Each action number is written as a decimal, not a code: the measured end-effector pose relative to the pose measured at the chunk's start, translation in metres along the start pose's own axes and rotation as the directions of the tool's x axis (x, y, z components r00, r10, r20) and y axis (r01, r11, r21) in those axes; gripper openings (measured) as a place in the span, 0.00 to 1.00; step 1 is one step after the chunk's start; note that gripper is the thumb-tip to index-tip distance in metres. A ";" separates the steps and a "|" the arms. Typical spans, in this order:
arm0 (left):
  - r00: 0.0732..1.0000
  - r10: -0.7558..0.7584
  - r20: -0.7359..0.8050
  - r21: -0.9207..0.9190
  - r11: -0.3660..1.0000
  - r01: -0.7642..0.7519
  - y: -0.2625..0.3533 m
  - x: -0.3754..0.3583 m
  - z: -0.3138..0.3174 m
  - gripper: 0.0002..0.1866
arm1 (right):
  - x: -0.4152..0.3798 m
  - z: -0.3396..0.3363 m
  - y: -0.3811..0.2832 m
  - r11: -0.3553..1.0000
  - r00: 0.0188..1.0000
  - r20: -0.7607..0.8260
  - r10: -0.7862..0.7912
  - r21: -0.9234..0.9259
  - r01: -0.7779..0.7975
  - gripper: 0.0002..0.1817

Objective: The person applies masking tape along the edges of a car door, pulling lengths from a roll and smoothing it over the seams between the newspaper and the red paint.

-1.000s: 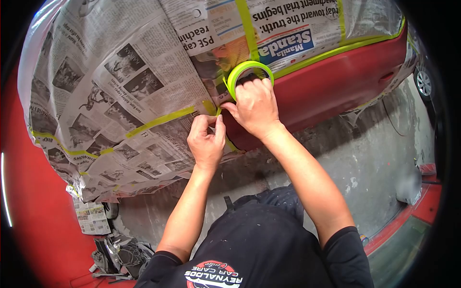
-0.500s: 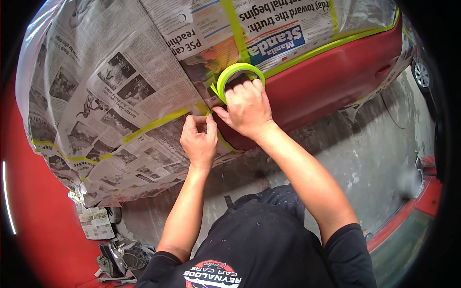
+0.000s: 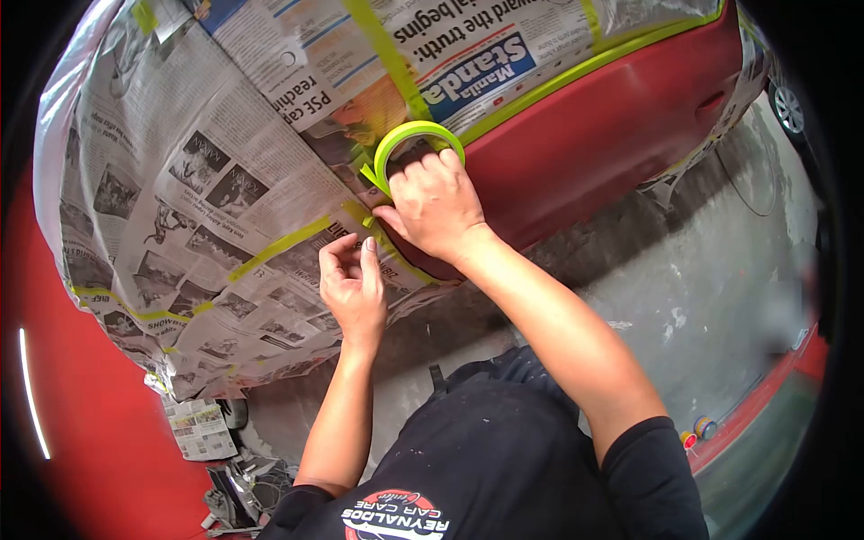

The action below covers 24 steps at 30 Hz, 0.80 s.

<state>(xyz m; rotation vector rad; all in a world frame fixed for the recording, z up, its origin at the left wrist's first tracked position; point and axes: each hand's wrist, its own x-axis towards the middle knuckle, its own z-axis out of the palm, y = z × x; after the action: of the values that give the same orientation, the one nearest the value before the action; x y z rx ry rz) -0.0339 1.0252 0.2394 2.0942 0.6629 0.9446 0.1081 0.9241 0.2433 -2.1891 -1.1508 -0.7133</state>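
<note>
My right hand (image 3: 438, 200) grips a roll of lime-green masking tape (image 3: 421, 129), its fingers hooked into the ring. A short loose end of tape sticks out at the roll's left side. My left hand (image 3: 356, 292) is held lower and to the left, its thumb and fingertips apart with nothing visible between them. Both hands are close to a dull red car body panel (image 3: 594, 135), beside its edge with the newspaper sheets (image 3: 261, 126). Strips of green tape (image 3: 281, 247) run across the paper and along the panel's border.
Clear plastic film (image 3: 67, 108) wraps the covered part at the left. A concrete floor (image 3: 630, 310) lies below. Scrap parts (image 3: 243, 490) and a newspaper sheet (image 3: 200, 429) are at lower left. Small cans (image 3: 705, 427) and a car wheel (image 3: 787, 110) are at right.
My left hand has drawn down from the tape by my right thumb, and its pinch has opened. The view has shifted; my right hand still grips the roll.
</note>
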 end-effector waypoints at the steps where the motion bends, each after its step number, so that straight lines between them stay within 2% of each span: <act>1: 1.000 0.006 0.023 0.007 1.000 -0.006 0.001 0.003 0.001 0.10 | -0.003 -0.005 0.003 1.000 1.000 0.011 0.021 0.015 -0.021 0.19; 3: 0.998 0.014 0.063 0.026 1.000 -0.016 0.002 0.010 0.002 0.09 | -0.017 -0.017 0.011 0.994 0.997 0.008 0.080 0.078 -0.081 0.18; 5: 0.999 0.017 0.039 0.100 0.995 -0.021 0.004 0.016 0.004 0.11 | -0.049 -0.020 0.021 0.980 0.984 -0.092 0.153 0.144 -0.139 0.21; 9: 0.998 0.049 0.035 0.224 0.973 -0.056 -0.001 0.024 0.010 0.13 | -0.147 -0.015 0.029 0.942 0.956 0.085 0.280 0.165 -0.291 0.16; 11: 0.998 0.053 0.031 0.244 0.968 -0.059 -0.003 0.026 0.013 0.14 | -0.202 -0.007 0.027 0.908 0.913 0.226 0.341 0.173 -0.382 0.17; 16: 0.999 0.045 0.021 0.249 0.967 -0.049 -0.004 0.031 0.019 0.14 | -0.294 -0.019 0.025 0.760 0.681 0.483 0.550 0.049 -0.649 0.19; 21: 0.997 0.071 0.011 0.271 0.960 -0.071 0.001 0.032 0.019 0.16 | -0.347 -0.042 0.045 0.728 0.631 0.462 0.623 -0.049 -0.683 0.17; 24: 0.996 0.092 -0.002 0.314 0.945 -0.087 -0.001 0.034 0.019 0.19 | -0.371 -0.052 0.060 0.662 0.535 0.472 0.701 -0.149 -0.735 0.18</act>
<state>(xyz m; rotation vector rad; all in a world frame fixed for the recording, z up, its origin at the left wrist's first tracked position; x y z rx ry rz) 0.0009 1.0415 0.2443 2.4161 0.7741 0.9571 -0.0326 0.6555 0.0157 -2.5535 -0.3259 0.2779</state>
